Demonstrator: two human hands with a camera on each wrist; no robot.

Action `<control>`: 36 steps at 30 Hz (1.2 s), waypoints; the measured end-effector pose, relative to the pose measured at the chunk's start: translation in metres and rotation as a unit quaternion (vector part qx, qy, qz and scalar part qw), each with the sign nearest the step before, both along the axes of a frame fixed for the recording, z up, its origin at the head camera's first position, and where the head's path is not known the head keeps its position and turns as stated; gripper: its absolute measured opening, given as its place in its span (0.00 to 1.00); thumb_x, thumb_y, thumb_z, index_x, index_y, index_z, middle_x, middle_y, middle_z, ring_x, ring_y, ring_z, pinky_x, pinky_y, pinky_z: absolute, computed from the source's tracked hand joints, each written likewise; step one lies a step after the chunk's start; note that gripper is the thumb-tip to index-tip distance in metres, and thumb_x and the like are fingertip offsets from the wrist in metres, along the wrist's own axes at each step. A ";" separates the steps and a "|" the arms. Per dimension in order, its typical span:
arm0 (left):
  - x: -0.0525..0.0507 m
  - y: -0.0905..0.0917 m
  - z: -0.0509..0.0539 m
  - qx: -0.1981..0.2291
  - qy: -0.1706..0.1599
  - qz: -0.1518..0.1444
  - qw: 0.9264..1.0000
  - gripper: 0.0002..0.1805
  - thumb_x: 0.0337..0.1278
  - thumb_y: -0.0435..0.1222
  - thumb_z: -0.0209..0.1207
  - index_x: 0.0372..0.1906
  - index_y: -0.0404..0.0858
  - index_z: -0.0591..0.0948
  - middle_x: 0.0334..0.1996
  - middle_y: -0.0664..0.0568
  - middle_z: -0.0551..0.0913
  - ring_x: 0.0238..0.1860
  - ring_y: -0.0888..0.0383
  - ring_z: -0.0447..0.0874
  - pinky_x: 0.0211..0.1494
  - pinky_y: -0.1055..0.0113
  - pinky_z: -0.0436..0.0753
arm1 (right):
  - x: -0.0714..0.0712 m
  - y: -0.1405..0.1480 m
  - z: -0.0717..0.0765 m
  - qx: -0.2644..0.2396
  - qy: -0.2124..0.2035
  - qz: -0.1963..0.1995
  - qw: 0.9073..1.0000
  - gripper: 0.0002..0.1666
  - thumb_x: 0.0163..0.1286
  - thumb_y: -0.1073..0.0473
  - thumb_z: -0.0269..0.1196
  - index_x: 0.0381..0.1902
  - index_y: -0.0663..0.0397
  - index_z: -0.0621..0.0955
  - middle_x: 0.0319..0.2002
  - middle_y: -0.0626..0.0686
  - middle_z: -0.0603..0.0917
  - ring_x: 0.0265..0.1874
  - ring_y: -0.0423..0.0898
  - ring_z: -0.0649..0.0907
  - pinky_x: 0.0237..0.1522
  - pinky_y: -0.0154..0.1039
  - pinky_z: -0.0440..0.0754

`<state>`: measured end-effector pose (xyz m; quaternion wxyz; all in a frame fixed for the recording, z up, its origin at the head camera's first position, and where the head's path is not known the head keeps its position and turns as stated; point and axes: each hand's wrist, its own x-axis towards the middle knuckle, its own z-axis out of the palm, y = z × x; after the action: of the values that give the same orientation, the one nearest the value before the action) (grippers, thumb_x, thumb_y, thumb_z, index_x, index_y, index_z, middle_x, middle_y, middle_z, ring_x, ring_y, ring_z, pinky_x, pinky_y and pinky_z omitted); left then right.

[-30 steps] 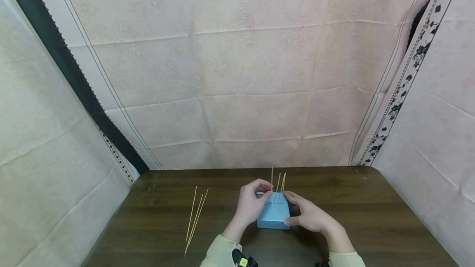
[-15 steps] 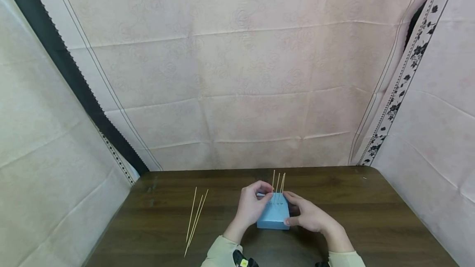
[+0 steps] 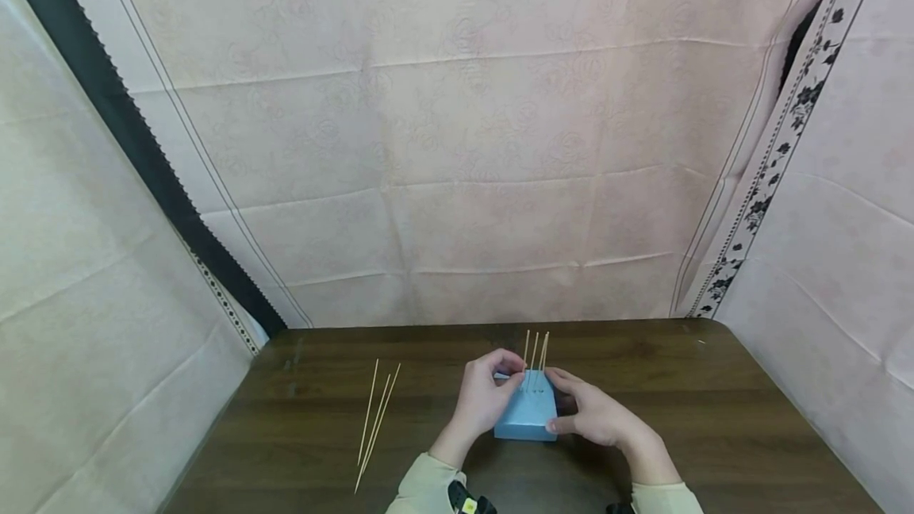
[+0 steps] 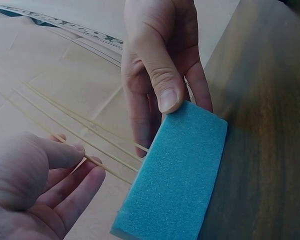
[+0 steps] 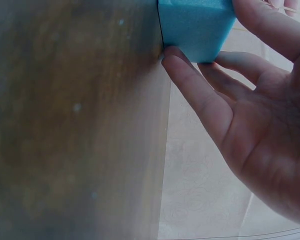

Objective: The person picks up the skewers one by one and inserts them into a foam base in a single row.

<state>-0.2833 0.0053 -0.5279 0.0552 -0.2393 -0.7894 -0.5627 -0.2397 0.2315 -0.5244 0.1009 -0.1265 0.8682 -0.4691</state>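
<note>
A blue foam block rests on the table with several thin wooden sticks standing in its top. The left hand pinches the leftmost stick between thumb and fingers, close above the block; in the left wrist view that stick reaches the foam's face. The right hand grips the block's right side, its thumb at the near corner and fingers farther back. In the right wrist view the fingers of the right hand lie around the end of the block.
Several loose sticks lie on the dark wooden table, left of the left hand. Pale patterned cloth hangs behind the table and at both sides.
The stick in the left hand's pinch stands slightly lower and has tilted a little to the right. The right hand keeps its hold on the block.
</note>
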 end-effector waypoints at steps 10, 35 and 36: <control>0.001 -0.001 -0.003 -0.004 -0.003 0.002 1.000 0.05 0.70 0.32 0.69 0.46 0.42 0.88 0.39 0.63 0.88 0.41 0.65 0.85 0.50 0.68 0.86 | -0.002 0.000 0.000 -0.003 -0.001 0.006 1.000 0.56 0.63 0.60 0.79 0.81 0.68 0.63 0.80 0.73 0.61 0.65 0.69 0.81 0.64 0.70 0.76; -0.002 0.001 -0.010 -0.017 0.016 0.007 1.000 0.04 0.71 0.33 0.69 0.45 0.44 0.88 0.37 0.64 0.87 0.39 0.66 0.85 0.48 0.68 0.87 | 0.000 0.001 0.000 -0.003 -0.002 0.003 1.000 0.56 0.63 0.60 0.79 0.82 0.67 0.63 0.80 0.72 0.61 0.64 0.68 0.81 0.64 0.70 0.76; -0.002 0.001 -0.010 -0.017 0.016 0.007 1.000 0.04 0.71 0.33 0.69 0.45 0.44 0.88 0.37 0.64 0.87 0.39 0.66 0.84 0.48 0.68 0.87 | 0.000 0.001 -0.001 -0.003 -0.003 0.003 1.000 0.56 0.63 0.60 0.79 0.82 0.67 0.63 0.80 0.73 0.61 0.64 0.68 0.81 0.64 0.70 0.76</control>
<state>-0.2853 0.0065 -0.5379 0.0676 -0.2439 -0.7996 -0.5446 -0.2402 0.2324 -0.5250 0.1044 -0.1286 0.8661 -0.4716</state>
